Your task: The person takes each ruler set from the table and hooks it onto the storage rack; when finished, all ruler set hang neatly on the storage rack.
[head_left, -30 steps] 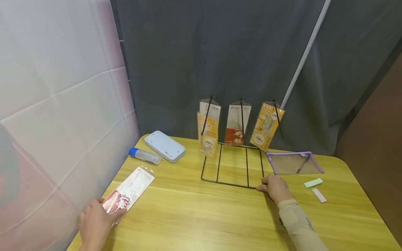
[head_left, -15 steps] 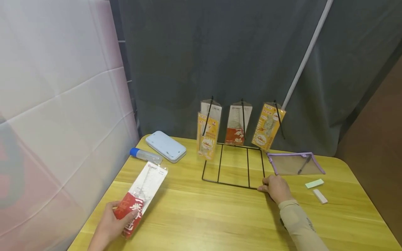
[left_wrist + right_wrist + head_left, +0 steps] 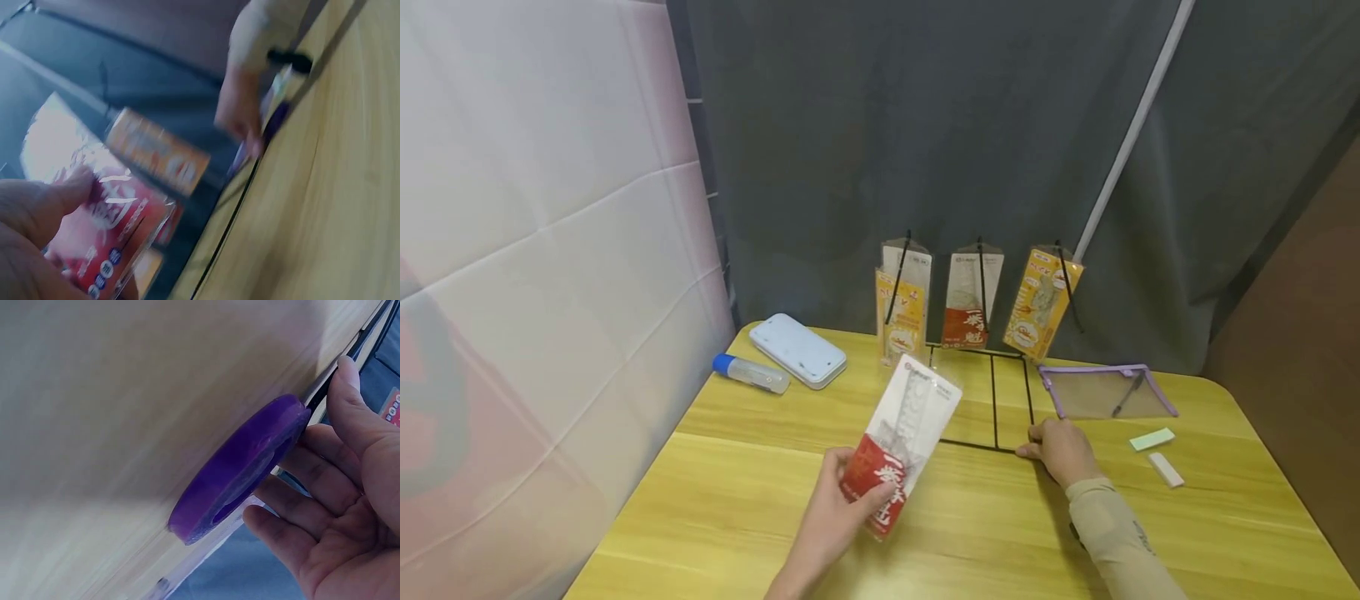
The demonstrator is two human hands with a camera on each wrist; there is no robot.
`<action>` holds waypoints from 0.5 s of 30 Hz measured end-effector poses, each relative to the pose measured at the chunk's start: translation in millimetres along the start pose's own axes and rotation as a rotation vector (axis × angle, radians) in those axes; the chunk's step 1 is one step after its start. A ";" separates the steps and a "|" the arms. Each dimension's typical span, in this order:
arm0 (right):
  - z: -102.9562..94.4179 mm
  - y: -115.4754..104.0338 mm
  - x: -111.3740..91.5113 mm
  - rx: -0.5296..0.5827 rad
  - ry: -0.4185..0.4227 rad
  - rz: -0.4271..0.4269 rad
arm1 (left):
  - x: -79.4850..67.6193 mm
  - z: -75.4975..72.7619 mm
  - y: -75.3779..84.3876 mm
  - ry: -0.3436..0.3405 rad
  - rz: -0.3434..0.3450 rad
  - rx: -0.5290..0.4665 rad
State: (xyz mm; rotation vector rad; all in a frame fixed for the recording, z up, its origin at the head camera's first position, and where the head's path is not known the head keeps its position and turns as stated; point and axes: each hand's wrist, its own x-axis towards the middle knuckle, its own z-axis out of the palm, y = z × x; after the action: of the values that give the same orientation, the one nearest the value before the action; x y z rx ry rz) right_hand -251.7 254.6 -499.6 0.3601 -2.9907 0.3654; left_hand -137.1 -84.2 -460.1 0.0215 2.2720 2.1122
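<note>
My left hand (image 3: 827, 521) grips the red lower end of a red-and-white blister-card packet (image 3: 925, 404), thumb on its front. The packet is tilted and raised in front of a black wire display rack (image 3: 994, 400). My right hand (image 3: 1063, 454) pinches the rack's front right corner. From the rack's hooks hang a yellow packet (image 3: 1043, 304) at right, a red-and-white packet (image 3: 972, 279) in the middle, and at left a yellow packet (image 3: 901, 302) before a white one. Beside my right fingers, the right wrist view shows a purple ring like a tape roll (image 3: 234, 465).
At back left lie a pale blue case (image 3: 797, 346) and a clear tube with a blue cap (image 3: 752, 372). A purple-edged mesh pouch (image 3: 1086, 396) with a pen lies right of the rack. Two small blocks, green (image 3: 1152, 439) and white (image 3: 1165, 469), sit nearer the right edge.
My left hand has lifted the red-and-white packet off the left side of the table and carried it rightward to the rack's front. My right hand has stayed at the rack's corner.
</note>
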 end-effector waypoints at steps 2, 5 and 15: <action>1.0 0.7 -0.2 0.005 0.002 0.003 | 6.9 19.3 2.0 -0.008 0.011 -0.041; 1.9 0.8 -0.7 0.019 0.006 0.005 | 15.2 43.0 5.0 0.012 0.024 -0.116; -1.6 -0.3 -1.0 0.030 0.020 0.012 | 30.4 79.0 9.5 0.097 0.099 -0.148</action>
State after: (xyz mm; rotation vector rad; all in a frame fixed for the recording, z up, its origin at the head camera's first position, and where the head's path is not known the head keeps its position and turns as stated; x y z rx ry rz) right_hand -250.5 254.9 -498.2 0.3401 -2.9721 0.4133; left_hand -164.6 -3.6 -456.9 0.0271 2.2016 2.3764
